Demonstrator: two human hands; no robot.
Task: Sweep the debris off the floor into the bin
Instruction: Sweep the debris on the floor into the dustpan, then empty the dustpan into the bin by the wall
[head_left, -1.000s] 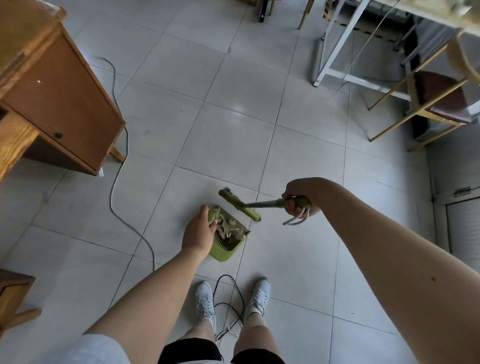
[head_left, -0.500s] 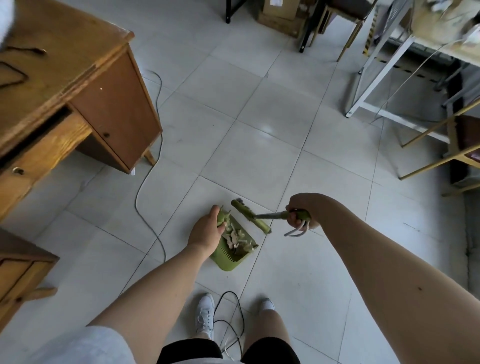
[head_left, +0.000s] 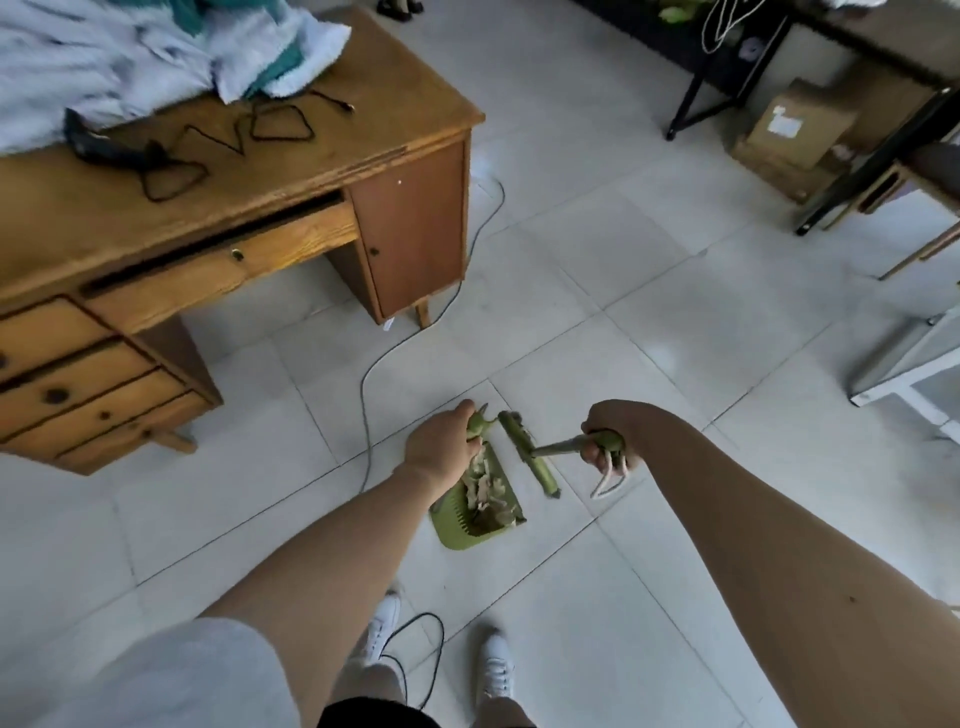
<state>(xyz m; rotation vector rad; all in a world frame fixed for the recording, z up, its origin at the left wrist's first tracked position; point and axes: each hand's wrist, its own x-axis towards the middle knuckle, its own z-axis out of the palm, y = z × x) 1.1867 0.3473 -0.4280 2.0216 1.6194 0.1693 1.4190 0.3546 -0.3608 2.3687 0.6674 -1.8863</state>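
Note:
A green dustpan (head_left: 457, 527) hangs tilted above the tiled floor, its tray loaded with pale beige debris (head_left: 485, 493). My left hand (head_left: 441, 447) is shut on the dustpan's handle at its upper end. Just right of the pan is a small green brush (head_left: 527, 452), held off the floor by its metal shaft. My right hand (head_left: 605, 441) grips the brush's green handle, from which a white cord loop dangles. No bin is in view.
A wooden desk (head_left: 218, 218) with drawers, cloths and black cables stands at the left. A grey cable (head_left: 374, 374) runs over the floor from the desk. Cardboard boxes (head_left: 795, 130) and dark furniture legs stand far right; a white frame (head_left: 893, 379) at right. My white shoes (head_left: 496, 667) are below.
The view has swung left and up, so the desk now fills the upper left. Both hands still hold dustpan and brush, which have come closer together and turned.

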